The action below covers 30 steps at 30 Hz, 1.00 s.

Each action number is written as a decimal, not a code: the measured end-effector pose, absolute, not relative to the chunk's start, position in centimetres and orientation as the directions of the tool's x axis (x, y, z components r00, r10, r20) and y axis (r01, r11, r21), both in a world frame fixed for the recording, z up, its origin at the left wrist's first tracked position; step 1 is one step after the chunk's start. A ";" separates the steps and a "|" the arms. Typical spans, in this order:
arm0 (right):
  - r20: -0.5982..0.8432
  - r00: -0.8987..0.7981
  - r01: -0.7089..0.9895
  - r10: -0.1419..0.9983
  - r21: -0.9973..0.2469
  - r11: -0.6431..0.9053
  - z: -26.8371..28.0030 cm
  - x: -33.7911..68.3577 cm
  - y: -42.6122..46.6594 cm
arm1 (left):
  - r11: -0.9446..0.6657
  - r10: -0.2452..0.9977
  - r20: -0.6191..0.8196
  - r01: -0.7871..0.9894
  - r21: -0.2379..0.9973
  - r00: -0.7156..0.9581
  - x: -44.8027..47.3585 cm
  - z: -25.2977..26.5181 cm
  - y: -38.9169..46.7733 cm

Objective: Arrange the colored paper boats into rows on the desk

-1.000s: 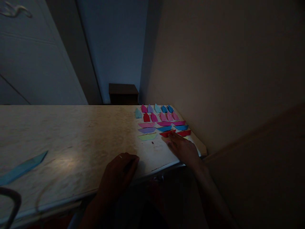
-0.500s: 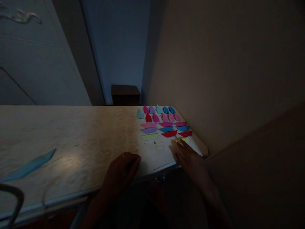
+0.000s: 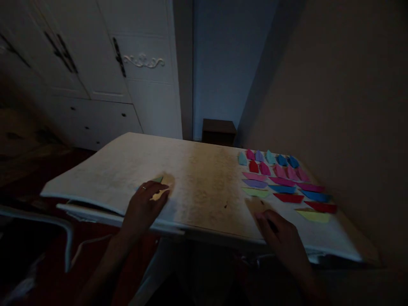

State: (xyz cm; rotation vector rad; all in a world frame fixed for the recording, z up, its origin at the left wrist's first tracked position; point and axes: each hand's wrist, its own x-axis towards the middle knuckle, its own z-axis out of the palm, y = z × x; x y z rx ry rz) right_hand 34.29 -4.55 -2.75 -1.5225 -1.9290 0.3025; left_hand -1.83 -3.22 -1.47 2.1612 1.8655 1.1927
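My left hand point(image 3: 146, 206) is over the left part of the table, fingers bent and a gap between thumb and forefinger. It partly covers a folded blue-green paper piece point(image 3: 158, 179), whose tip shows beyond the knuckles. My right hand point(image 3: 282, 233) hovers at the table's front edge, loosely curled, with thumb and forefinger slightly apart and nothing visible between them. Beyond it is a yellow folded paper boat point(image 3: 315, 215). Rows of folded paper pieces sit behind, among them a red boat point(image 3: 288, 197), a pale green boat point(image 3: 256, 192) and a purple boat point(image 3: 254, 183).
The pale table point(image 3: 204, 170) has a worn brown patch. A wall point(image 3: 344, 106) borders its right end. White cupboards point(image 3: 153, 93) and a small brown cabinet point(image 3: 219, 127) stand behind. A curved metal tube point(image 3: 67, 242) is at the lower left.
My view has swung left. My left hand has moved left to the blue-green paper piece. My right hand has let go of the yellow boat and drawn back leftward.
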 end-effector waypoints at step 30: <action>0.360 -0.292 0.653 0.886 -0.602 0.460 -2.4 31.5 -4.6 | -0.503 0.829 0.518 0.686 0.526 0.211 2.2 -1.2 -3.0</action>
